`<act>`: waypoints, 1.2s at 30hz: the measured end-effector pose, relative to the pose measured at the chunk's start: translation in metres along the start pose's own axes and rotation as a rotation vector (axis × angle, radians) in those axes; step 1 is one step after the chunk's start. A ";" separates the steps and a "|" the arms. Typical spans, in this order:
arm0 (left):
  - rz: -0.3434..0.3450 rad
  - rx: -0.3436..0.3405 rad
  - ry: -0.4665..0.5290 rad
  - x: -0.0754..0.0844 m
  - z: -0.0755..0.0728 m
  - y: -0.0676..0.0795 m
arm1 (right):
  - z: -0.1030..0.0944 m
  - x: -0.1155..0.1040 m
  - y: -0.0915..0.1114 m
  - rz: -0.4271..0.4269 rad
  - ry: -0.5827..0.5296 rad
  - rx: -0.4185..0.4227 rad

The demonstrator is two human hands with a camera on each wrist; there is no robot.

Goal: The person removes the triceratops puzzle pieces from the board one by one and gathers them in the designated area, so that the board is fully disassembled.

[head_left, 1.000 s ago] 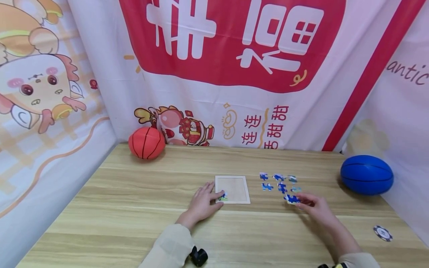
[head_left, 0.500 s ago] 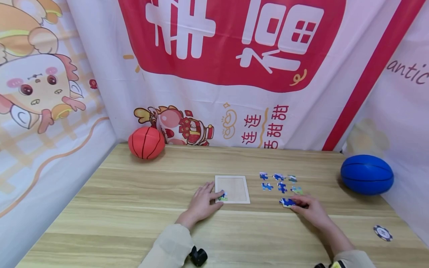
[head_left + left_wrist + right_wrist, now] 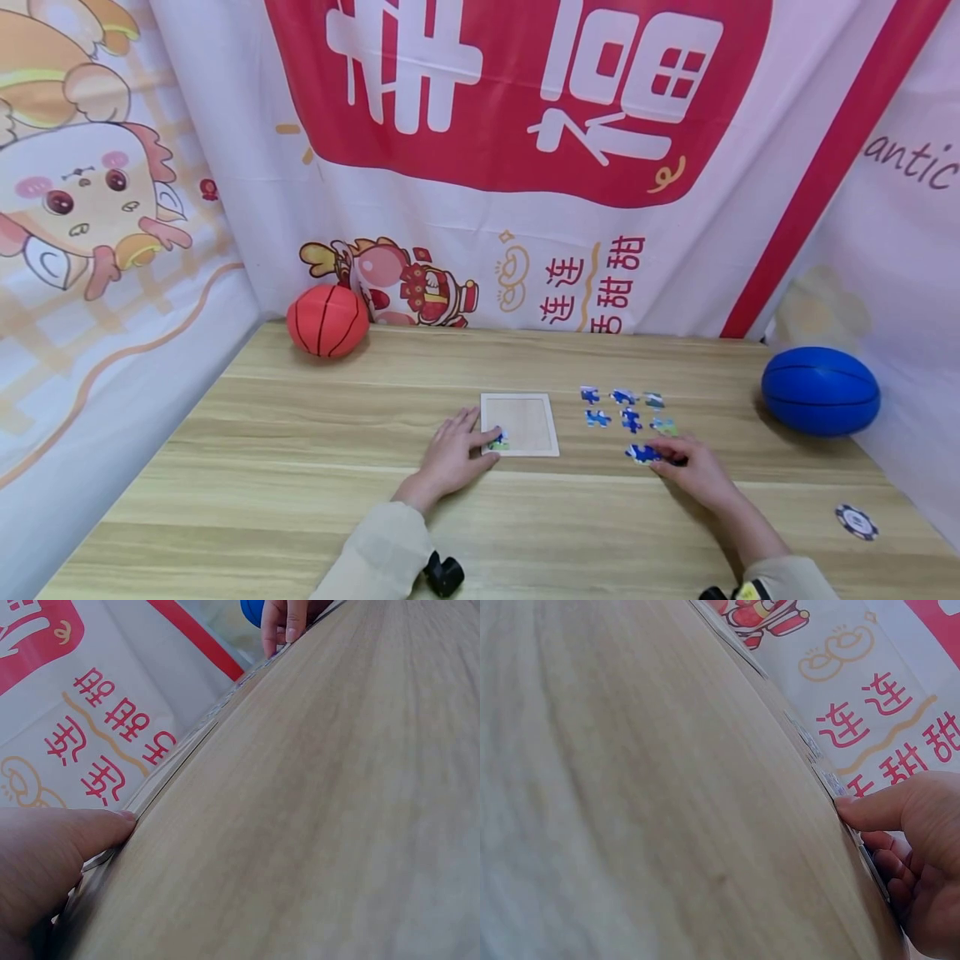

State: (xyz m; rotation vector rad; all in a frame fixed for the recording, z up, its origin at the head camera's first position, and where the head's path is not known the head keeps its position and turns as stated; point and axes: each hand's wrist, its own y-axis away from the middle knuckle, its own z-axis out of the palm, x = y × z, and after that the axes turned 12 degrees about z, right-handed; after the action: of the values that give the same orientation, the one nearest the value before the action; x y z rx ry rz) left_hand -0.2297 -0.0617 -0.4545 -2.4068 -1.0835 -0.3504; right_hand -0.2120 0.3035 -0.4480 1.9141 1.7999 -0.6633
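A square pale puzzle tray (image 3: 554,425) lies on the table, with one blue-and-green puzzle piece (image 3: 502,444) in its near left corner. My left hand (image 3: 452,454) rests at the tray's left side. Its fingers lie straight along the edge and its thumb reaches over that corner piece. To the right, my right hand (image 3: 697,471) pinches a dark blue puzzle piece (image 3: 642,454) between thumb and fingers, low at the tabletop. In the right wrist view the thumb (image 3: 870,811) lies on top and the other fingers curl beneath.
Several loose puzzle pieces (image 3: 631,419) lie in rows just beyond my right hand. A red ball (image 3: 328,321) sits at the back left, a blue ball (image 3: 821,392) at the right edge. A round chip (image 3: 857,522) lies near the right front. Printed cloth (image 3: 517,192) hangs behind the table.
Over the first half second my right hand moved left and slightly nearer with the blue puzzle piece, uncovering a green piece. Since then it has stayed almost still. My left hand has not moved.
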 end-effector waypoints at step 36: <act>-0.038 0.071 0.047 -0.006 -0.005 0.002 | 0.024 -0.098 -0.015 -0.110 -0.270 -0.157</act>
State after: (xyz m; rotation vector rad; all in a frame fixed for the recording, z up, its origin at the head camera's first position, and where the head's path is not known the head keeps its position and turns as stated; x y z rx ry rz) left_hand -0.2319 -0.0690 -0.4537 -2.3071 -1.1040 -0.3738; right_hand -0.2325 0.2119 -0.4073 1.5521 1.7384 -0.7541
